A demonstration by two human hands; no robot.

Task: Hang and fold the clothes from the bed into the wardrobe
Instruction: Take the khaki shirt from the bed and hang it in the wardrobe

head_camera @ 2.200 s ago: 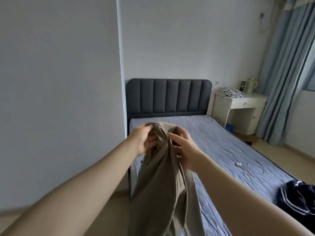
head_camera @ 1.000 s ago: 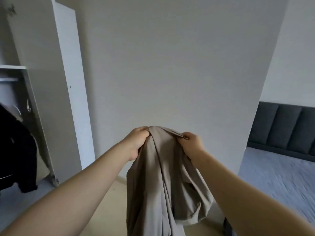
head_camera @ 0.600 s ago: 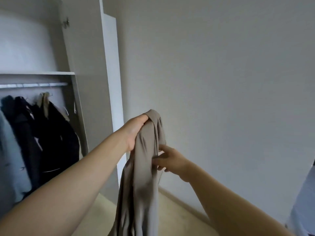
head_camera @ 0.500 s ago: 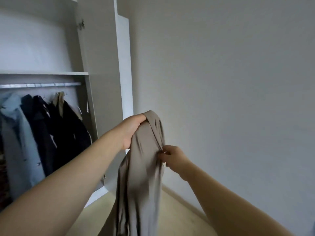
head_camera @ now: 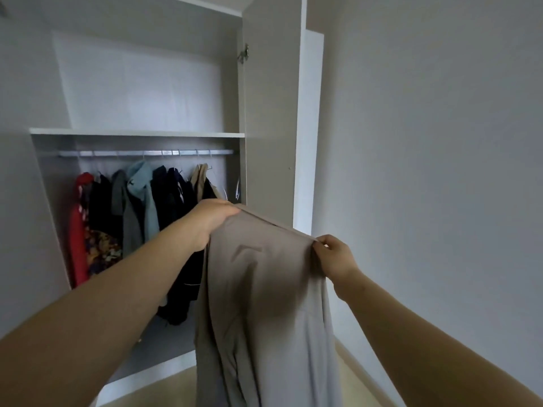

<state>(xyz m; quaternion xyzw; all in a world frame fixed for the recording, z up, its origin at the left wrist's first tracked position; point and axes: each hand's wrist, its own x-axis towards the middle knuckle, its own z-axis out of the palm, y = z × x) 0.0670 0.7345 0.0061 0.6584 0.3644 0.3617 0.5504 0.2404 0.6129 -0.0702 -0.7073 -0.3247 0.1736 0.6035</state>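
Left hand grips beige trousers waistband's left end, right hand pinches right end; waistband spans left-right, legs hanging; wardrobe rail far left, nearer left hand.

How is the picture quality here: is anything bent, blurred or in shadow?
Head view: the wide lens bends the wardrobe edges; the light is soft and dim, without glare; the trousers carry a darker patch in the middle; the hung clothes are dark but sharp.

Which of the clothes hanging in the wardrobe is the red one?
The red garment at the far left end of the rail; its neighbours are black, grey, light blue and beige.
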